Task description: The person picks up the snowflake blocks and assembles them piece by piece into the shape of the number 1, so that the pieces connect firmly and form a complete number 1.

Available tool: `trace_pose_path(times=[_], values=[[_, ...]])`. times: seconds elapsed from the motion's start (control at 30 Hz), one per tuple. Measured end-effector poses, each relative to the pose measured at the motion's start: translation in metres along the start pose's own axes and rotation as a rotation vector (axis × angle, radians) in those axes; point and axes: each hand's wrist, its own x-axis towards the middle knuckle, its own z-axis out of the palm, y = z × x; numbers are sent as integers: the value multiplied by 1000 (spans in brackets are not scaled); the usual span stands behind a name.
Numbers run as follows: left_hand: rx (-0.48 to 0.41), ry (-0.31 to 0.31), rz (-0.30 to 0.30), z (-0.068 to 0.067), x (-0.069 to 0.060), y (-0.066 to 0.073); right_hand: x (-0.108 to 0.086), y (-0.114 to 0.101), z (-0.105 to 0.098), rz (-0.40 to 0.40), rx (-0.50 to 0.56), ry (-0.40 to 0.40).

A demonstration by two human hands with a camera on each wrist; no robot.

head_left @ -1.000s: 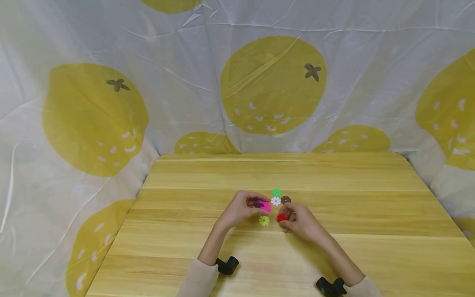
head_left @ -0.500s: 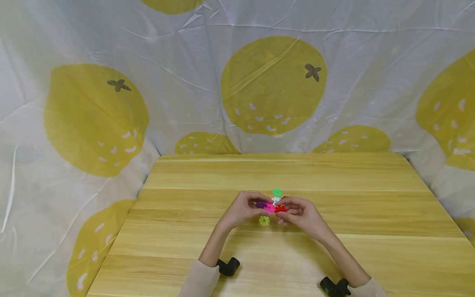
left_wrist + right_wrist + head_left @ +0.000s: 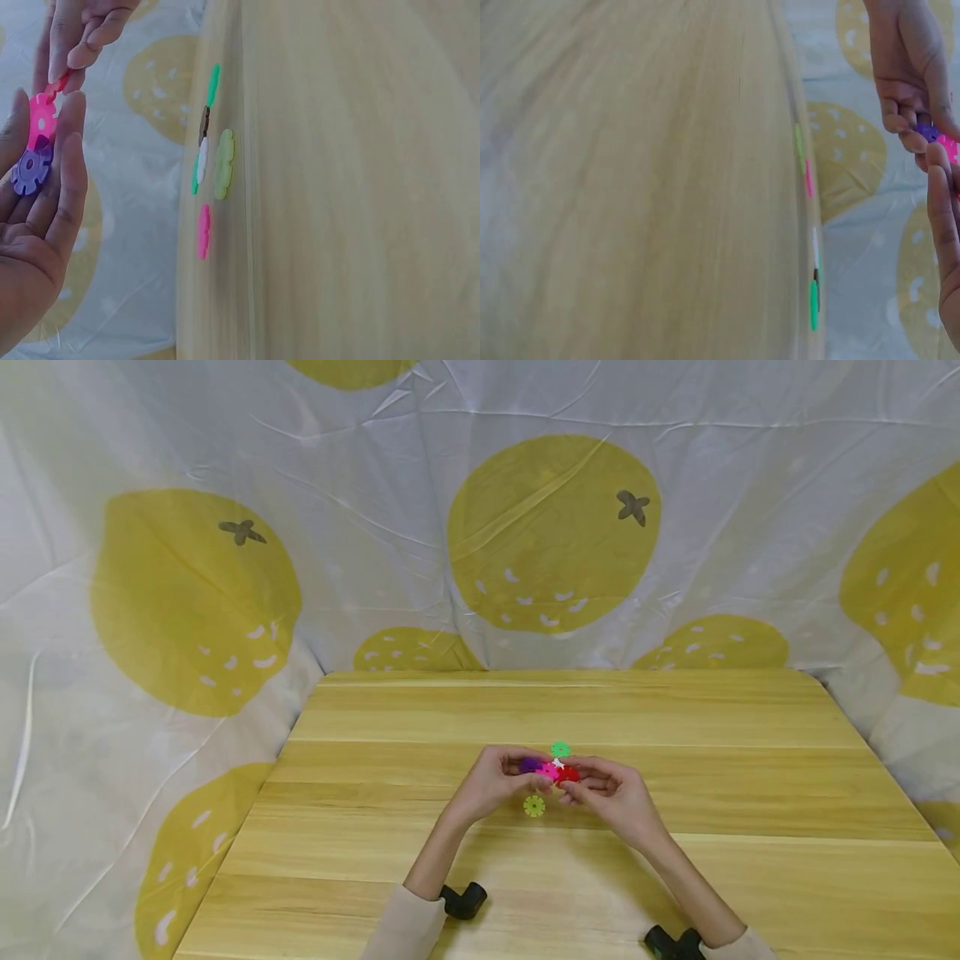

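Above the table, my left hand [image 3: 487,785] holds a pink notched plastic disc [image 3: 547,772] joined to a purple notched disc [image 3: 529,765] between thumb and fingers. Opposite it, my right hand [image 3: 618,789] pinches a red notched disc [image 3: 568,774] against the pink one's edge. In the left wrist view the purple disc [image 3: 31,171], the pink disc [image 3: 43,120] and the red disc [image 3: 55,86] form a row. The red one is mostly covered by fingers there. Whether the red disc's slot has slid into the pink one I cannot tell.
Loose discs lie on the wooden table [image 3: 375,852]: green [image 3: 560,749], yellow-green [image 3: 534,807], white [image 3: 558,763] partly hidden by the hands, brown [image 3: 204,124] and another pink [image 3: 203,232]. A lemon-print cloth [image 3: 360,527] hangs behind the table.
My right hand has moved left and slightly up with the red disc, bringing it to the pink disc. My left hand stays nearly in place, its joined discs slightly turned.
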Motion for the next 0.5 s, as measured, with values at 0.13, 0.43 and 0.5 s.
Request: trace_pose_path(times=[0.13,0.43,0.5], values=[[-38,4,3,1,1,0,-1,-2,-1,-10,-13,4],[-21,-31,8,0,-1,3,-2,-4,-9,-13,-184,-46],[-30,-45,2,0,-1,4,-2,-4,-10,-34,-170,-66]])
